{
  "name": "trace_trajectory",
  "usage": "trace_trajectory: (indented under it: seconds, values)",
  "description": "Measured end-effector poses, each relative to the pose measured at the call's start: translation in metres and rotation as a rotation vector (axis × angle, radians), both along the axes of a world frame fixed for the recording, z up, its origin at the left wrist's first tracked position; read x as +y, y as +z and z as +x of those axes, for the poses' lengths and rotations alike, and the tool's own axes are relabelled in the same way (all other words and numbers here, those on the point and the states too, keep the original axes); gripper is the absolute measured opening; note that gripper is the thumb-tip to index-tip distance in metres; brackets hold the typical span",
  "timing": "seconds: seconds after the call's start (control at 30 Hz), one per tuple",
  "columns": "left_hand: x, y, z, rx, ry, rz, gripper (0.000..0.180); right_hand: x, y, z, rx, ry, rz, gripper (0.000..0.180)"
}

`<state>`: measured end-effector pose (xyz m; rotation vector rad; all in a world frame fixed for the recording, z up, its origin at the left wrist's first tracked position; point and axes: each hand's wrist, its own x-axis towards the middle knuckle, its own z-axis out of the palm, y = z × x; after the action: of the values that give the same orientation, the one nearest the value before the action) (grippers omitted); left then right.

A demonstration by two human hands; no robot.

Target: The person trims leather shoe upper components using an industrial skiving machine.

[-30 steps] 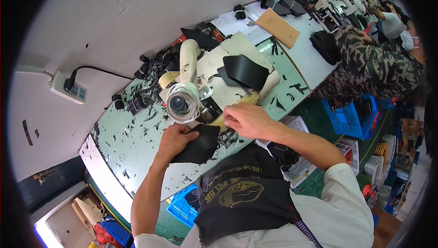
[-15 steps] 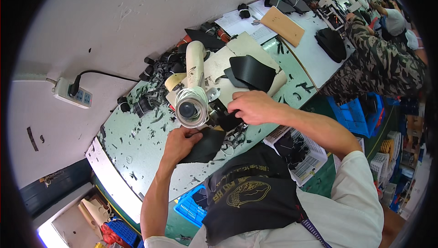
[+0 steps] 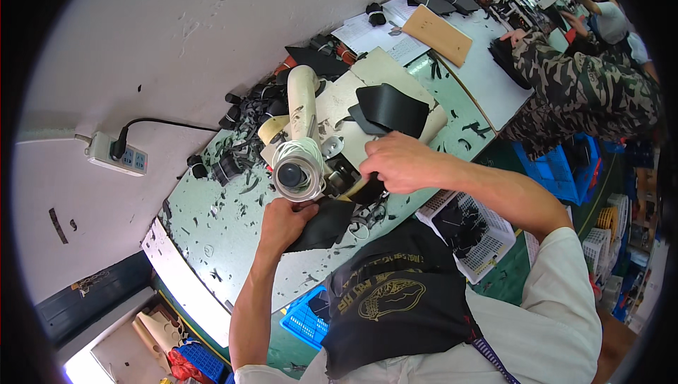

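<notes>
Black leather piece (image 3: 326, 223): flat, matte, irregular in outline, with a pointed lower corner. It lies on the pale green bench (image 3: 212, 214) at the near front of the cream machine (image 3: 300, 151), its upper edge running in under the machine's round head.

Left hand (image 3: 284, 220): comes up from the lower edge on a bare forearm, palm down, fingers curled together and pressed onto the left part of the piece, just below the round head. Thumb not readable.

Right hand (image 3: 397, 163): reaches in from the right on a bare forearm, sleeve white at the shoulder. Fingers bunched and closed at the piece's right end, beside the machine's dark working parts; whether they pinch the leather itself or only rest on it, cannot tell.

Around: black offcuts (image 3: 244, 112) heaped behind the machine and scattered in small bits over the bench. A larger curved black sheet (image 3: 392, 109) sits on a beige board behind the right hand. White power strip (image 3: 116, 154) on the wall at left. Another person in a camouflage jacket (image 3: 586, 87) works at the far end.
</notes>
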<state>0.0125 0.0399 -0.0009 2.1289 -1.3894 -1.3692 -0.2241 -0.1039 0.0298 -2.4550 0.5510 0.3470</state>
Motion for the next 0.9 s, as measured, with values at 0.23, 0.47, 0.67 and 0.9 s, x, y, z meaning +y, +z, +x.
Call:
trace_trajectory:
  seconds: [0.23,0.47,0.67,0.9]
  values:
    - [-0.009,-0.015,-0.015,-0.013,0.010,-0.320,0.025,0.006,-0.020,0.017,-0.232,0.060,0.018,0.024]
    - [0.001,0.009,-0.003,0.015,0.027,0.053,0.025,0.003,0.007,0.007,-0.021,-0.003,0.022,0.026]
    - [-0.009,-0.019,-0.013,-0.150,0.014,-0.171,0.028,-0.009,0.008,0.016,0.071,0.129,0.219,0.029]
    - [0.023,-0.023,-0.026,0.530,0.273,0.221,0.040,0.016,0.021,-0.002,-0.091,-0.023,0.058,0.032]
